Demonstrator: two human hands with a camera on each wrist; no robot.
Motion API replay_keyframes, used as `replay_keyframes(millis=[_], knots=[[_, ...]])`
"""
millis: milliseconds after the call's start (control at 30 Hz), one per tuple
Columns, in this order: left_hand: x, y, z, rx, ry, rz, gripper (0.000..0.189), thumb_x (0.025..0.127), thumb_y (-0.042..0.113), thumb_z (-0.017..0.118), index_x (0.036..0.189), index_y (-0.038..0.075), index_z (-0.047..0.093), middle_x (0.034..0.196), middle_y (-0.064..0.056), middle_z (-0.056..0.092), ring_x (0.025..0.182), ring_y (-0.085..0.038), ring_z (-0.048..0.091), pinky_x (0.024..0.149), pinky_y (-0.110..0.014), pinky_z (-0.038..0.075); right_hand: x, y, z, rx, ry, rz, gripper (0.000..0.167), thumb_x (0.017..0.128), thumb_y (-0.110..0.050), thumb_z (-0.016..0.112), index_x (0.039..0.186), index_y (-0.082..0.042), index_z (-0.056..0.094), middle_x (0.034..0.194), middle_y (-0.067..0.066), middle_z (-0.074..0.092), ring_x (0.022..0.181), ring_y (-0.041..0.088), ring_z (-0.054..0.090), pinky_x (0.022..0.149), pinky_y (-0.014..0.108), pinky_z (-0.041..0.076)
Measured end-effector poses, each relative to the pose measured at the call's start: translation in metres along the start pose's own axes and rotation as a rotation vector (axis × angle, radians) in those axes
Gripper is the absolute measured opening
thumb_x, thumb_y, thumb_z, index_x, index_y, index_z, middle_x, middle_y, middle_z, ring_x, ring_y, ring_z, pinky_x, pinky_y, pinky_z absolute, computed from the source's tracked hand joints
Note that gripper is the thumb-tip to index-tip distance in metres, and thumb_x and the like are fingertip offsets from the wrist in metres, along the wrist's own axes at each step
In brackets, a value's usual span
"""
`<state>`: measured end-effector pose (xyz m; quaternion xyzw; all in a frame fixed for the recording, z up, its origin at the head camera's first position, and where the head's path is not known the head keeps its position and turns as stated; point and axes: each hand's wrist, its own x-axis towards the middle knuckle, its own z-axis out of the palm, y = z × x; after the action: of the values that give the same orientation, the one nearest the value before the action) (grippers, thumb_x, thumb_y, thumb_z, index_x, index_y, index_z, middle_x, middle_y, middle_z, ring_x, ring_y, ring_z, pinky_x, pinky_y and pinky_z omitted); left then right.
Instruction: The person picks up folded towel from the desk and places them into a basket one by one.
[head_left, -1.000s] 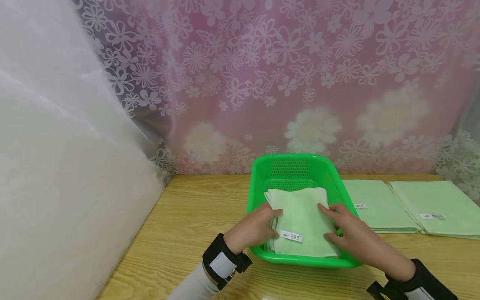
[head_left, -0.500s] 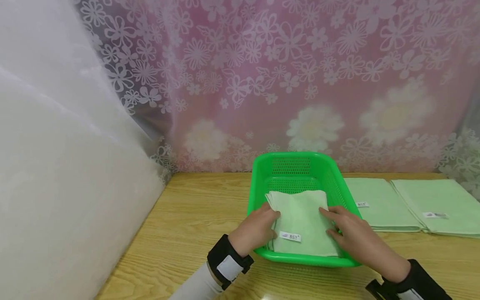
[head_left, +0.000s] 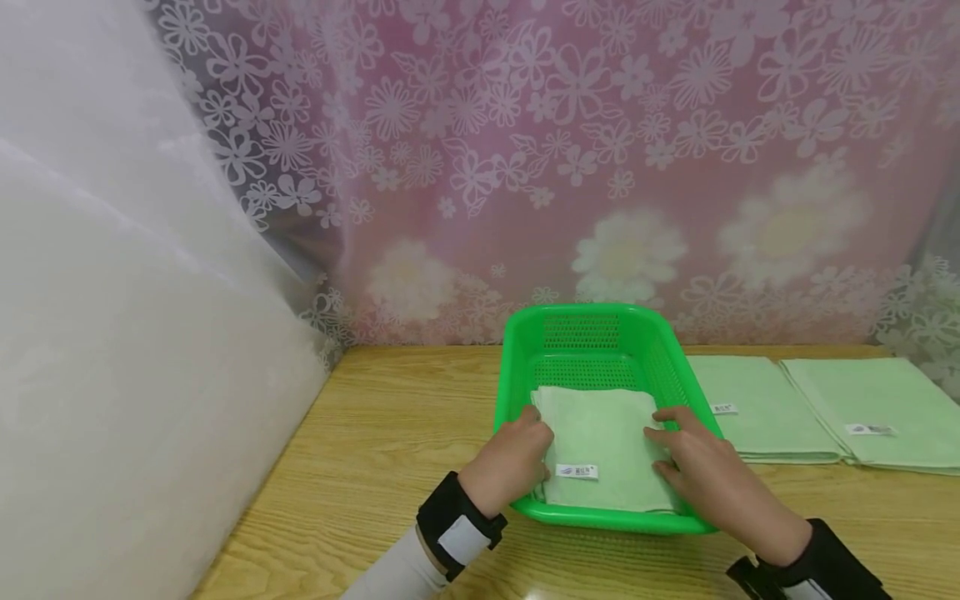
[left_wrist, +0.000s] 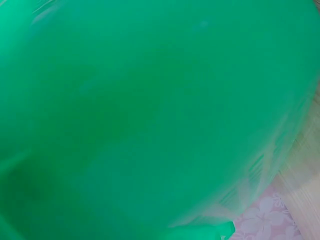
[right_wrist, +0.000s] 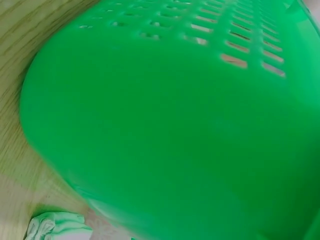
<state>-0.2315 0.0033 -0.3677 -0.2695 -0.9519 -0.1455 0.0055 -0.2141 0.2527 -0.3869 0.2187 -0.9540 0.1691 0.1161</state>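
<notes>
In the head view, a stack of folded pale green cloths (head_left: 603,450) lies in the front part of a green plastic basket (head_left: 577,310). A white label (head_left: 577,472) shows on the top cloth. At the stack's left edge is my left hand (head_left: 508,465), its fingers bent down between cloths and basket wall, fingertips hidden. My right hand (head_left: 701,468) reaches over the basket's right rim, fingers apart and loosely bent, their tips touching the stack's right edge. Neither hand shows in the wrist views, where the green basket wall (left_wrist: 150,100) and basket side (right_wrist: 150,125) fill the picture.
Two more folded pale green piles, a nearer one (head_left: 761,408) and a farther one (head_left: 877,412), lie right of the basket on the wooden table (head_left: 360,467). A pink flowered curtain (head_left: 480,167) hangs behind; a white sheet (head_left: 150,333) slopes at the left.
The stack has settled lower and flatter in the basket. My left fingers have slid from its top to the left edge; my right fingers have spread at the right edge.
</notes>
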Motion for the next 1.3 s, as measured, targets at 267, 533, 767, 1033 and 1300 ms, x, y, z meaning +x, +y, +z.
replay_keyframes(millis=[267,533,767,1033,1300], knots=[[0.0004,-0.0015,0.0021,0.074,0.002,0.054,0.03,0.077,-0.002,0.081,0.105,0.005,0.076,0.092,-0.007,0.059,0.067,-0.011,0.05,0.056,-0.017,0.041,0.0036,0.0019,0.0011,-0.027,-0.085,-0.012,0.027,0.076,-0.002,0.083,0.102,0.0,0.076,0.114,0.02,0.061,0.1,0.038,0.064,0.067,0.043,0.056],[0.0005,-0.0014,0.0036,0.113,-0.007,0.091,0.03,0.078,-0.003,0.08,0.106,0.007,0.076,0.089,-0.004,0.068,0.076,-0.012,0.059,0.063,-0.019,0.044,0.0055,0.0025,0.002,-0.049,-0.13,-0.027,0.014,0.077,-0.003,0.083,0.089,-0.009,0.077,0.104,0.013,0.069,0.096,0.035,0.067,0.073,0.046,0.057],[-0.0002,0.0004,0.0041,0.138,0.0,0.098,0.02,0.079,0.002,0.082,0.097,0.009,0.077,0.086,0.0,0.072,0.076,-0.009,0.061,0.065,-0.018,0.045,0.006,0.0003,0.0024,-0.084,-0.139,-0.064,0.027,0.079,-0.006,0.082,0.067,-0.02,0.062,0.076,-0.006,0.059,0.067,0.012,0.052,0.059,0.029,0.043],[-0.0007,0.0021,0.0034,0.164,-0.003,0.098,0.021,0.08,0.005,0.082,0.1,0.012,0.08,0.093,0.0,0.075,0.083,-0.012,0.066,0.071,-0.02,0.049,0.0047,-0.0021,0.0023,-0.104,-0.154,-0.041,0.033,0.083,-0.007,0.08,0.067,-0.02,0.054,0.062,-0.008,0.044,0.061,0.011,0.036,0.058,0.029,0.032],[0.0002,0.0018,0.0054,0.135,-0.014,0.088,0.015,0.082,0.002,0.079,0.095,0.01,0.08,0.087,0.0,0.073,0.074,-0.01,0.062,0.064,-0.019,0.046,0.0053,-0.0015,0.0033,-0.117,-0.175,-0.029,0.033,0.086,-0.007,0.077,0.066,-0.019,0.054,0.062,-0.008,0.036,0.062,0.013,0.034,0.059,0.029,0.03]])
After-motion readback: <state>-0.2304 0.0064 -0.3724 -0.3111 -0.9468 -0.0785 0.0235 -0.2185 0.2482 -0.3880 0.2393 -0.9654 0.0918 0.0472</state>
